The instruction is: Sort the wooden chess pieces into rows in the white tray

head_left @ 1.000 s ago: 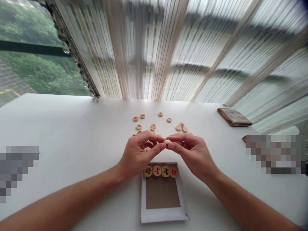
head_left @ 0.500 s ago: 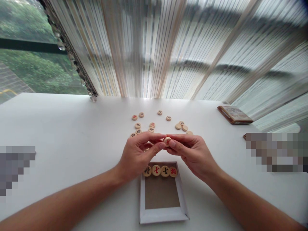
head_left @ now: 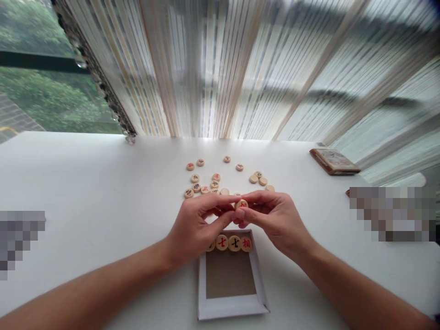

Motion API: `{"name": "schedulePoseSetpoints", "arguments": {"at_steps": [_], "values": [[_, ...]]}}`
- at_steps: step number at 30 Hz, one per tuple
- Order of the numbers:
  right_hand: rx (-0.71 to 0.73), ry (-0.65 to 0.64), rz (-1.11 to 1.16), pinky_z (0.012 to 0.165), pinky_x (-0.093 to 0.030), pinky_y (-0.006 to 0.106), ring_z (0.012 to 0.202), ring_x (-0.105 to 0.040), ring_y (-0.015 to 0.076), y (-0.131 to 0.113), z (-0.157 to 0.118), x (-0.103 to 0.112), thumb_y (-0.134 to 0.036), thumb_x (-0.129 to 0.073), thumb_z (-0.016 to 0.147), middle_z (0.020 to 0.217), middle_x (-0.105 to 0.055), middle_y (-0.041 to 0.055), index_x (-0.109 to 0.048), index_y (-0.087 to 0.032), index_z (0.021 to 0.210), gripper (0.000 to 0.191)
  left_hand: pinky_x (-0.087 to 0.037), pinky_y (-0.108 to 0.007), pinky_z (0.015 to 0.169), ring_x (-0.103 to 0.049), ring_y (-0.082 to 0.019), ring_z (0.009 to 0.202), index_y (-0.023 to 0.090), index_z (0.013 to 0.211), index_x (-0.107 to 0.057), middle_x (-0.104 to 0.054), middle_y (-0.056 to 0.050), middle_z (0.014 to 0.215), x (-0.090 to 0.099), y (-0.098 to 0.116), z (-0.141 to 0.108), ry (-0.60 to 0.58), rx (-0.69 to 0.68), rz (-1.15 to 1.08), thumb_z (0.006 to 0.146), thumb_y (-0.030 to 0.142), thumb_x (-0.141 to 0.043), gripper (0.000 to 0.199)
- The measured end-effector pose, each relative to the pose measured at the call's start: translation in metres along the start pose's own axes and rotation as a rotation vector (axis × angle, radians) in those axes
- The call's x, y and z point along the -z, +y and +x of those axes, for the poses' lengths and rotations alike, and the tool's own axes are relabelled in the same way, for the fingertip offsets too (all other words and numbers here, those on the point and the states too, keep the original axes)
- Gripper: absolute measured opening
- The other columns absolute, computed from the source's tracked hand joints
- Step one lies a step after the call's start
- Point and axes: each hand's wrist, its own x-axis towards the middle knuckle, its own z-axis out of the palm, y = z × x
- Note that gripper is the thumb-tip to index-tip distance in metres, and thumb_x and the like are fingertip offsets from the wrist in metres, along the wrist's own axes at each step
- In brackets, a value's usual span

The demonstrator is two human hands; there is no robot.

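Between my two hands, above the far edge of a shallow white box (head_left: 233, 306), is a round wooden Chinese chess piece (head_left: 242, 204) with a red character facing me. My right hand (head_left: 273, 208) pinches it between thumb and fingers. From the other side, the thumb and fingertips of my left hand (head_left: 197, 220) close on its left edge; whether a second piece sits there is hidden. Along the far side of the box lies a row of pieces: a red-marked piece (head_left: 222, 243), a black-marked piece (head_left: 234, 243), another red one (head_left: 246, 244), and one partly covered by my left hand.
Several loose chess pieces (head_left: 195, 178) are scattered on the white table (head_left: 103, 192) beyond my hands, some face down (head_left: 253, 179). A flat brown box (head_left: 335, 161) lies at the far right. Blurred-out things stand at both sides, and a string curtain (head_left: 206, 68) hangs behind.
The piece has turned so more of its red character shows, and it has shifted slightly right. My left hand now covers more of the leftmost piece in the box.
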Motion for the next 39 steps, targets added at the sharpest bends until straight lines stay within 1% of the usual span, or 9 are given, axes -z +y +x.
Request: {"name": "schedulePoseSetpoints", "arguments": {"at_steps": [3,6,11,15,21,24,28,34,39], "values": [[-0.031,-0.007,0.023,0.053,-0.065,0.026,0.055,-0.074,0.0163,-0.002,-0.001,-0.002,-0.032,-0.108,0.055,0.068,-0.08,0.0037,-0.086,-0.018,0.081,0.037,-0.07,-0.03,0.077,-0.083,-0.02,0.08,0.018,0.114,-0.082,-0.086,-0.009,0.098,0.0,0.001,0.0,-0.008,-0.092,0.128,0.094,0.017,-0.078,0.021],[-0.047,-0.024,0.033,0.053,-0.064,0.024,0.054,-0.074,0.0159,-0.004,-0.002,-0.003,-0.033,-0.107,0.058,0.066,-0.079,0.0041,-0.085,-0.017,0.078,0.033,-0.068,-0.028,0.076,-0.081,-0.018,0.077,0.018,0.112,-0.082,-0.085,-0.006,0.088,0.002,0.0,0.0,-0.011,-0.148,0.199,0.094,0.015,-0.078,0.019],[-0.052,-0.087,-0.021,0.054,-0.066,0.025,0.057,-0.077,0.0183,-0.009,-0.005,-0.004,-0.04,-0.102,0.068,0.067,-0.08,0.0062,-0.089,-0.018,0.086,0.032,-0.067,-0.03,0.075,-0.08,-0.02,0.08,0.018,0.107,-0.084,-0.084,-0.009,0.092,0.005,-0.003,-0.001,0.02,-0.121,0.213,0.089,0.025,-0.086,0.02],[-0.002,-0.128,-0.066,0.059,-0.069,0.029,0.061,-0.079,0.0203,-0.012,-0.007,-0.003,-0.044,-0.098,0.075,0.071,-0.081,0.0064,-0.09,-0.019,0.093,0.032,-0.069,-0.031,0.076,-0.08,-0.022,0.081,0.017,0.105,-0.085,-0.084,-0.01,0.093,0.004,-0.003,-0.003,0.044,-0.073,0.127,0.087,0.027,-0.088,0.021],[0.186,-0.112,-0.15,0.068,-0.071,0.029,0.071,-0.08,0.0194,-0.007,-0.007,-0.003,-0.035,-0.091,0.087,0.083,-0.083,0.0065,-0.089,-0.022,0.106,0.023,-0.072,-0.033,0.078,-0.082,-0.023,0.083,0.019,0.105,-0.086,-0.085,-0.009,0.096,0.001,-0.001,0.001,0.082,0.011,-0.067,0.09,0.022,-0.084,0.016],[0.272,-0.096,-0.188,0.075,-0.071,0.029,0.079,-0.081,0.0194,-0.003,-0.006,-0.003,-0.025,-0.087,0.09,0.092,-0.084,0.007,-0.088,-0.023,0.107,0.017,-0.072,-0.032,0.082,-0.083,-0.021,0.085,0.019,0.106,-0.085,-0.085,-0.008,0.095,0.001,-0.002,0.001,0.116,0.004,-0.07,0.089,0.019,-0.085,0.016],[0.332,-0.053,-0.241,0.083,-0.072,0.032,0.09,-0.083,0.022,0.002,-0.006,-0.001,-0.021,-0.088,0.088,0.102,-0.085,0.007,-0.087,-0.025,0.108,0.021,-0.071,-0.033,0.085,-0.083,-0.023,0.088,0.017,0.107,-0.084,-0.086,-0.009,0.099,0.002,-0.006,0.0,0.167,0.014,-0.035,0.087,0.023,-0.087,0.021],[0.464,-0.018,-0.371,0.081,-0.071,0.031,0.089,-0.081,0.0201,0.005,-0.007,0.003,-0.016,-0.087,0.089,0.101,-0.083,0.0048,-0.083,-0.027,0.114,0.029,-0.071,-0.029,0.085,-0.083,-0.021,0.088,0.016,0.106,-0.084,-0.085,-0.009,0.097,0.003,-0.007,-0.001,0.183,0.018,-0.025,0.087,0.021,-0.087,0.02],[0.713,-0.025,-0.653,0.07,-0.068,0.032,0.079,-0.077,0.0189,0.001,-0.004,0.003,-0.011,-0.083,0.09,0.097,-0.081,0.0059,-0.082,-0.027,0.119,0.033,-0.071,-0.028,0.086,-0.084,-0.021,0.09,0.015,0.106,-0.084,-0.086,-0.009,0.099,0.002,-0.005,-0.001,0.156,0.03,-0.089,0.088,0.019,-0.087,0.019]]}}
